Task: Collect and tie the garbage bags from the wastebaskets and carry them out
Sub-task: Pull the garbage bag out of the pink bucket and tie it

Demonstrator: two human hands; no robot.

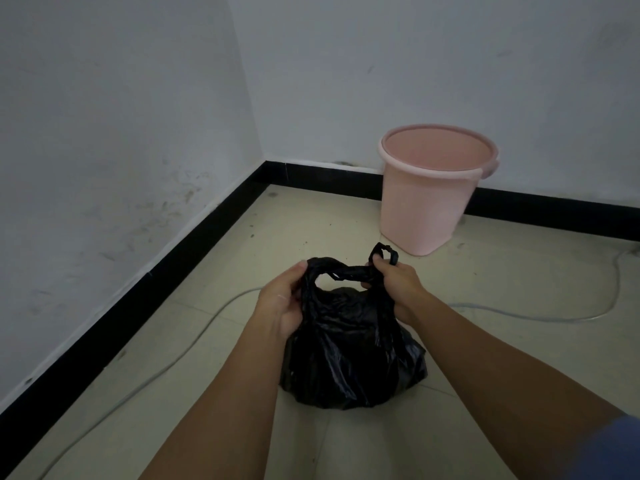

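A full black garbage bag (349, 355) rests on the pale floor in front of me. My left hand (282, 299) grips the bag's left handle strip near its top. My right hand (398, 282) grips the right handle, whose loop end sticks up above my fingers. The two handles are crossed and stretched between my hands, forming a small loop. A pink wastebasket (429, 202) stands behind the bag against the far wall, with no liner showing inside it.
The room corner lies ahead to the left, with white walls and a black baseboard (145, 271). A thin pale cable (540, 318) runs across the floor behind the bag and off to both sides.
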